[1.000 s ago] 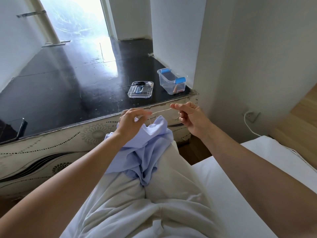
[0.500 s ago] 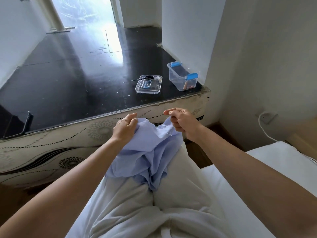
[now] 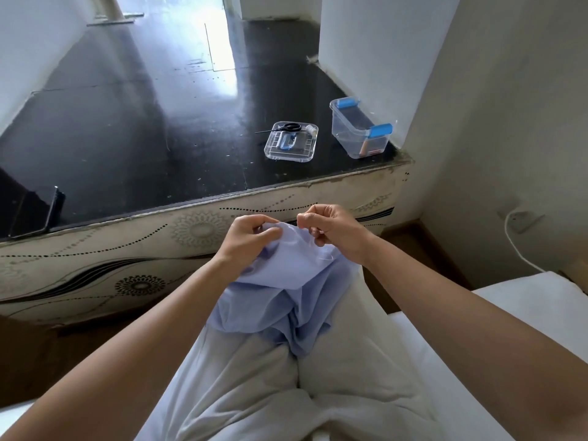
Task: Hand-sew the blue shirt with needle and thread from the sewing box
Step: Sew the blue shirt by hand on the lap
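I see the blue shirt (image 3: 280, 300) bunched on the lap of a person sitting on a white bed (image 3: 525, 313), in front of a raised black floor (image 3: 143, 138). Both hands are closed at the shirt's upper fold. The left hand (image 3: 251, 237) grips the cloth. The right hand (image 3: 334, 230) pinches a pale thread (image 3: 321, 257) that loops down onto the fabric. The needle is too fine for me to make out. Well beyond the hands, the clear sewing box (image 3: 359, 135) stands on the black floor. Its lid (image 3: 291, 141) lies just beside it, carrying black scissors (image 3: 291, 127).
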`<state>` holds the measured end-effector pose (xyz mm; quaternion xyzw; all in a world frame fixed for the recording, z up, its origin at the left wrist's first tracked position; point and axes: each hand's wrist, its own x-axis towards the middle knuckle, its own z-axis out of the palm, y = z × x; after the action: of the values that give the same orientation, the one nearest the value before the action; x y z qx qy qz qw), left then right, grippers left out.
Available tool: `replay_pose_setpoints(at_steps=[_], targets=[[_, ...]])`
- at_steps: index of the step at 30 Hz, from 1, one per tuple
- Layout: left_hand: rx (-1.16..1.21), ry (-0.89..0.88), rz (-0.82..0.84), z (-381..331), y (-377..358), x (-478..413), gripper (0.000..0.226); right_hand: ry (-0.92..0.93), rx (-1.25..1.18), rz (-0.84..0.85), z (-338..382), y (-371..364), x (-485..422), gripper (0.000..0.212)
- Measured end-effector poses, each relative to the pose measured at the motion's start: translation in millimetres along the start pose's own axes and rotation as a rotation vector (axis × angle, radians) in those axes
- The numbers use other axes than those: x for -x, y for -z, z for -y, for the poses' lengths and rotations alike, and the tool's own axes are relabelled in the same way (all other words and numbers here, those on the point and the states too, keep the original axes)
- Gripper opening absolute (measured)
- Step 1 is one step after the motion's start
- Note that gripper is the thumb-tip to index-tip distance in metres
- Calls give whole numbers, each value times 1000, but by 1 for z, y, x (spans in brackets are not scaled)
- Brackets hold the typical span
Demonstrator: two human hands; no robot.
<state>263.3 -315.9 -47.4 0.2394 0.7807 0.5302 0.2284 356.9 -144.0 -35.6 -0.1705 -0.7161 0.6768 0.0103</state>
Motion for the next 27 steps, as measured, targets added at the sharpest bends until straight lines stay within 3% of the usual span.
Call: replay_pose_setpoints(at_steps=[4,6,12,18,27], targets=[[50,1,51,4,2,2,5,-93,-18,133,-1,-3,-9,19],[63,1,53,4,3,3,5,-139,-29,208,-1,-4,-12,32],[112,74,28,11,4,1,5,-104,-21,204,-7,1,-14,30],[172,139,4,18,-7,5,41,-71,13,212,-19,9,-13,25],[210,192,0,17,-14,3,21,-118,-7,193,-32,12,-14,27]])
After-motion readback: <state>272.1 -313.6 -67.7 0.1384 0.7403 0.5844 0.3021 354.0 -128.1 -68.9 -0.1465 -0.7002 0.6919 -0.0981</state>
